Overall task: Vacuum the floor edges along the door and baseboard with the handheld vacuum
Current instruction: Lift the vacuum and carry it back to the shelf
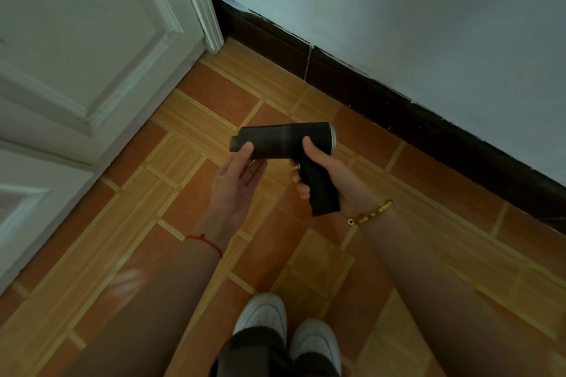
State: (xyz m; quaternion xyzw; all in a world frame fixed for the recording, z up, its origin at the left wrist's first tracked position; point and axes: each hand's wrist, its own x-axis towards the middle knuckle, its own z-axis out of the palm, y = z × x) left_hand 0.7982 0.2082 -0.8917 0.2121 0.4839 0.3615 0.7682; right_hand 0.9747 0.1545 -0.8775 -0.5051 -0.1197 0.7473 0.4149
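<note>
Vacuum [283, 141] | right hand [330, 174] fingers wrapped round handle | left hand [237, 174] open, thumb touching nozzle

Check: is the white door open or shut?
Cannot tell: the door meets its frame near the baseboard; no latch visible.
</note>
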